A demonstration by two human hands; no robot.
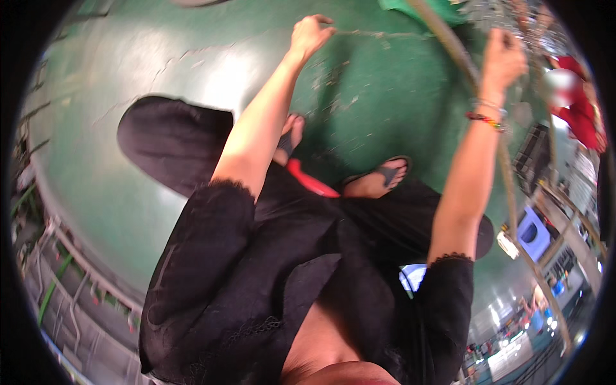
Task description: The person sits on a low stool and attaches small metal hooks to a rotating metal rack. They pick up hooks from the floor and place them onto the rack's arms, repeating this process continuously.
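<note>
My left hand (pixel 312 35) is stretched forward over the green floor, its fingers curled in; anything between them is too small to make out. From near its fingertips a thin pale line (pixel 385 34) runs rightward; whether it is a strand or a floor crack I cannot tell. My right hand (pixel 504 61), with a beaded bracelet (pixel 486 120) on the wrist, is closed beside a heap of shiny, tangled pieces (pixel 491 14) at the upper right. What its fingers hold is hidden.
A long brownish bar (pixel 443 33) slants beside my right hand. Green material (pixel 427 11) lies behind it. Something red (pixel 311 181) shows between my legs. On the right are a purple-blue plastic stool (pixel 532 234), wooden frames (pixel 564 224) and a person in red (pixel 577 109). Metal racks (pixel 70 282) line the left.
</note>
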